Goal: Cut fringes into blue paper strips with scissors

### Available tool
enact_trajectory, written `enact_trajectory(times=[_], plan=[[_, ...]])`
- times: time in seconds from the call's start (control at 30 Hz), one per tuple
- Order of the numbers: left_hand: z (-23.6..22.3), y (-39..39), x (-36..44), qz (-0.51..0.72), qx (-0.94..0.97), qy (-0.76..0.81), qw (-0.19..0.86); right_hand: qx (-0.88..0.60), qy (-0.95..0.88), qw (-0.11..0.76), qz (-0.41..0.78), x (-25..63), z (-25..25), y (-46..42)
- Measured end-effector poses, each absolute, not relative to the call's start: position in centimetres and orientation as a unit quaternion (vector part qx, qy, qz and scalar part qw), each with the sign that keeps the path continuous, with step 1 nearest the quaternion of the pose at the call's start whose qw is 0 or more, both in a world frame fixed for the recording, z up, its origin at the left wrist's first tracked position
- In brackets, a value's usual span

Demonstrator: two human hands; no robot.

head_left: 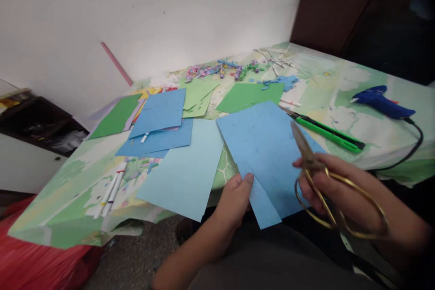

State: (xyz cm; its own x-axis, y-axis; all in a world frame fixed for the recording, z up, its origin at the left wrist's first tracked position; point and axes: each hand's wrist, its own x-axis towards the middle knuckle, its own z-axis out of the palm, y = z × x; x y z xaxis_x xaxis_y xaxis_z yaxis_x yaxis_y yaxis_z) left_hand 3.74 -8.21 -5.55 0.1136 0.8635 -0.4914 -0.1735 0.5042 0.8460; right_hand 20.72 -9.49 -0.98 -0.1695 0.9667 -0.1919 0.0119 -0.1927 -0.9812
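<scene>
My left hand pinches the lower left edge of a blue craft sheet, thumb on top. A narrow strip of the same blue runs down from a slit beside the thumb, partly separated from the sheet. Gold-handled scissors are in my right hand, blades together and pointing up and away, over the sheet's right side. To the left of the blue sheet, a pale blue sheet hangs partly over the table edge.
A green box cutter and a blue glue gun with a black cord lie at the right. Green sheets, more blue sheets, markers and coloured scraps cover the patterned tablecloth.
</scene>
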Motion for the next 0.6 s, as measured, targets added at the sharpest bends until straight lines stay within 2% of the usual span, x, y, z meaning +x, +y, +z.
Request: enact_trajectory(times=[0.07, 0.2, 0.33, 0.5, 0.6], plan=[[-5.6, -8.2, 3.9, 0.375, 0.331, 0.546, 0.672, -0.466, -0.521, 0.460, 0.548, 19.3, -0.2, -5.9], [-5.7, -8.3, 4.2, 0.376, 0.339, 0.531, 0.680, -0.385, -0.477, 0.499, 0.613, 15.1, -2.0, 2.0], [-6.1, -8.4, 4.1, 0.380, 0.306, 0.512, 0.707, -0.386, -0.441, 0.500, 0.638, 13.6, -4.3, 6.7], [-5.7, -8.7, 3.8, 0.399, 0.268, 0.501, 0.720, -0.382, -0.434, 0.483, 0.657, 14.3, -4.9, 8.4], [-4.9, -9.5, 3.4, 0.355, 0.301, 0.500, 0.730, -0.389, -0.440, 0.480, 0.652, 14.5, -5.0, 9.0]])
